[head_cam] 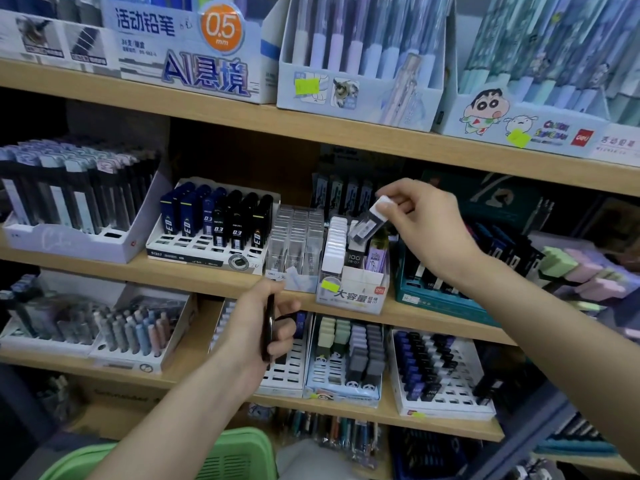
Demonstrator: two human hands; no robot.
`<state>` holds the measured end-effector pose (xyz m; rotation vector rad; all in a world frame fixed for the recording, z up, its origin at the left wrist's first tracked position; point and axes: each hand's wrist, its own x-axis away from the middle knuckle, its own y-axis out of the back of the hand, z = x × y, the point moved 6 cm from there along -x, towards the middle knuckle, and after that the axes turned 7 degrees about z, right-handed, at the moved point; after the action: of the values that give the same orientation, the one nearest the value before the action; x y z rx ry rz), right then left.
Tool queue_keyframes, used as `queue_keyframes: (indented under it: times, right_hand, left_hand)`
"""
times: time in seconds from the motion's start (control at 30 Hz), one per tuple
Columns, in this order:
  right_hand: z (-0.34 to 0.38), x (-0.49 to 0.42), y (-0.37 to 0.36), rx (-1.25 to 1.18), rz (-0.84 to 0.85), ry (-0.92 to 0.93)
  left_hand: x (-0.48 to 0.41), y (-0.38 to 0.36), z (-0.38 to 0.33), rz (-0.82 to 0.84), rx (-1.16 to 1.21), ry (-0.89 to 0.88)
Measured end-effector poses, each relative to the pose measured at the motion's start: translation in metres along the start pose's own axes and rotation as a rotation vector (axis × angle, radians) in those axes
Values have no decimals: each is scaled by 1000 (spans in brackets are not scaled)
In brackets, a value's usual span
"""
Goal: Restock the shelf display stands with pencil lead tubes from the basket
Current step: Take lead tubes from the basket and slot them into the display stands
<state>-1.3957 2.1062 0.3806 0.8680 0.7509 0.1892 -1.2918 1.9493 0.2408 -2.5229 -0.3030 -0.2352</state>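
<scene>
A pencil lead tube with a white cap is up in the air, tipped over to one side. The right hand pinches it by the cap end with its fingertips. The tube hangs just above a white display stand on the middle shelf. A row of white-capped tubes stands in the left side of that stand, and a purple tube stands in its right side. Just left of it is a stand of clear tubes.

Lower down, the left hand is curled around a dark tube, in front of the shelf edge. A green basket sits at the bottom, under the left arm.
</scene>
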Motion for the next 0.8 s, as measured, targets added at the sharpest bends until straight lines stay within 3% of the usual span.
queue_keyframes:
  times: [0.57, 0.8]
  right_hand:
    - [-13, -16, -48, 166, 364, 31]
    - [-6, -15, -52, 461, 256, 129]
  left_hand:
    - [2, 3, -4, -6, -130, -48]
    - [5, -2, -5, 62, -65, -55]
